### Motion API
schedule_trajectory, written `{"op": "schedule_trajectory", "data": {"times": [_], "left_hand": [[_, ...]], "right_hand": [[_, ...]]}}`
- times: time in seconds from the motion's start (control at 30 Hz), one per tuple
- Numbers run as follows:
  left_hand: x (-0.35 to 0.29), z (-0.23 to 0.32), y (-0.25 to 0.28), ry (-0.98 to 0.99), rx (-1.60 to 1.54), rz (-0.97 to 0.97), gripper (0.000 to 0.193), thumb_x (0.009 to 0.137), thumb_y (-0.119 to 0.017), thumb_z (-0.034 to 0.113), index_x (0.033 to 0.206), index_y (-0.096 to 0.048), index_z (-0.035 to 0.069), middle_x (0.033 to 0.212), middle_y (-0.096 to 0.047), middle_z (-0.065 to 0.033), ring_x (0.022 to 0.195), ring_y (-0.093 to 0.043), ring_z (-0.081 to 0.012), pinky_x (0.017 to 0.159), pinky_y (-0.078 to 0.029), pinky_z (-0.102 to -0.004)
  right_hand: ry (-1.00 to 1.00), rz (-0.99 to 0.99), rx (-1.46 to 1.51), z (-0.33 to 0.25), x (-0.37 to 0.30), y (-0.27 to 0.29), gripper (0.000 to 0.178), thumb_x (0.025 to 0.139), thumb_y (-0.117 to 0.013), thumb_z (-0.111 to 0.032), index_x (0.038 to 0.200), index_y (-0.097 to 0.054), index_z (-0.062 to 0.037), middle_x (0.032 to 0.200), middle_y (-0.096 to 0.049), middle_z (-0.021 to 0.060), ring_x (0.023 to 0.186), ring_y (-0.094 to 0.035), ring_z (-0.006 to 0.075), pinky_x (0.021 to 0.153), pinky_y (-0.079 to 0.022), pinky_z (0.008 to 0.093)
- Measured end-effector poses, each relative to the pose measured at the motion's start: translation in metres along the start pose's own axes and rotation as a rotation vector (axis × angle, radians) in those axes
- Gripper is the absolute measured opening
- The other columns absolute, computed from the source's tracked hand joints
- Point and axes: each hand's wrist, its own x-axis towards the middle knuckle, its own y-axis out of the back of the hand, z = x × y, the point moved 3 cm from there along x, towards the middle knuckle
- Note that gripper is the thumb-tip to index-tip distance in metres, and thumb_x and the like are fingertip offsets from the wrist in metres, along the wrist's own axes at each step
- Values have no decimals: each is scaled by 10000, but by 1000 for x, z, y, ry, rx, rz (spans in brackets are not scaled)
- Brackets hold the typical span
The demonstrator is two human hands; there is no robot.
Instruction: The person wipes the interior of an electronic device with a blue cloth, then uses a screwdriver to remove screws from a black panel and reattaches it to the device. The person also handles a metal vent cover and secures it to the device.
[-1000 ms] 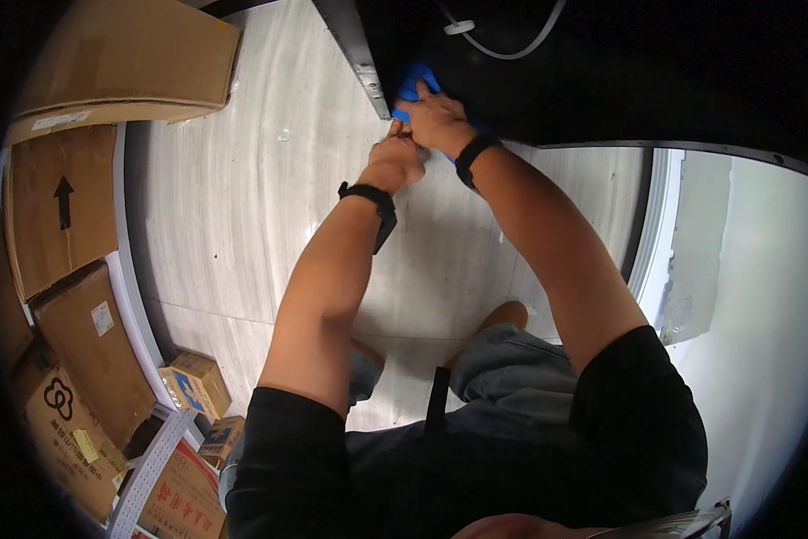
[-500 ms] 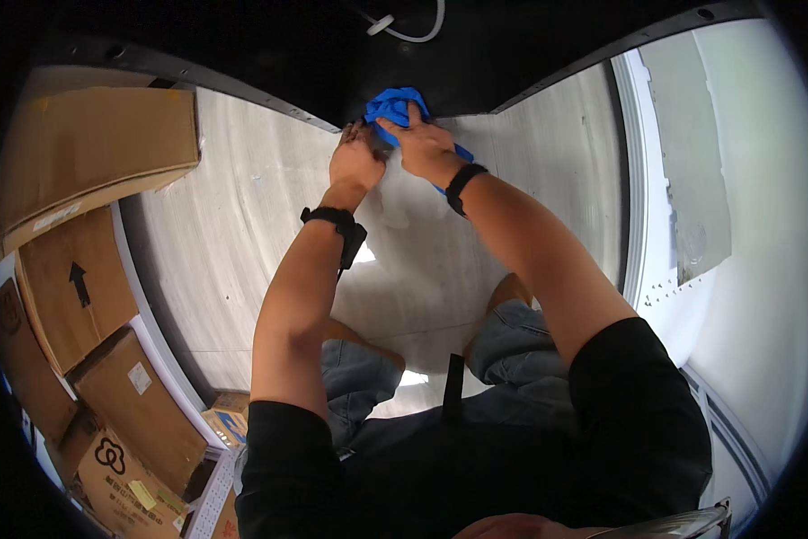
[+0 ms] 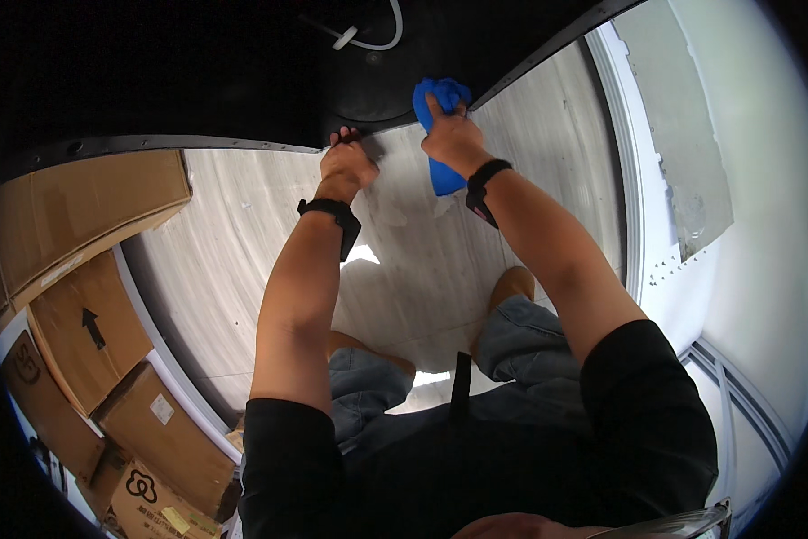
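Note:
A large black cabinet-like case [image 3: 197, 72] fills the top of the view, its dark inside facing me. My right hand [image 3: 454, 142] presses a crumpled blue cloth [image 3: 442, 94] against the case's lower edge, right of the middle; part of the cloth hangs below the palm. My left hand [image 3: 348, 164] rests at the same front edge, farther left, with its fingers curled over the rim. Inside the case a white cable [image 3: 388, 40] with a small round white piece on it loops down above my hands. Dark bands are strapped round both my wrists.
Brown cardboard boxes [image 3: 89, 207] are stacked along the left, beside a pale rail. Grey wood-look floor [image 3: 242, 242] lies below the case, with my legs over it. At right stand a white frame [image 3: 621, 135] and a pale wall panel [image 3: 692, 135].
My right hand has slid the blue cloth to the right along the case's edge, away from my left hand. The left hand stays at the rim. My view of the case has turned somewhat.

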Motion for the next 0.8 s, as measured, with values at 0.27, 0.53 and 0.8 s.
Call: {"op": "schedule_trajectory", "data": {"times": [0.27, 0.53, 0.8], "left_hand": [[5, -1, -2, -44, 86, -20, 815, 816, -493, 318, 1483, -138, 12, 1543, -176, -173, 1423, -202, -299, 1151, -221, -307], [-2, 1, -9, -52, 144, 1, 815, 836, -493, 325, 1486, -114, 10, 1551, -139, -171, 1429, -172, -312, 1157, -204, -311], [-7, -2, 3, -70, 53, -52, 852, 821, -512, 384, 1488, -123, 24, 1554, -122, -168, 1431, -160, -312, 1153, -219, -318]], "right_hand": [[24, 18, -36, 0, 22, 10, 877, 794, -568, -280, 1511, -64, -312, 1479, -168, 339, 1265, -466, 377, 1021, -411, 371], [29, -45, -23, -4, 21, 11, 881, 798, -589, -286, 1508, -70, -326, 1486, -255, 265, 1256, -481, 342, 1014, -425, 390], [90, -52, -95, -29, 32, 1, 843, 816, -617, -337, 1489, -112, -399, 1551, -137, 175, 1317, -413, 324, 1045, -391, 411]]}}
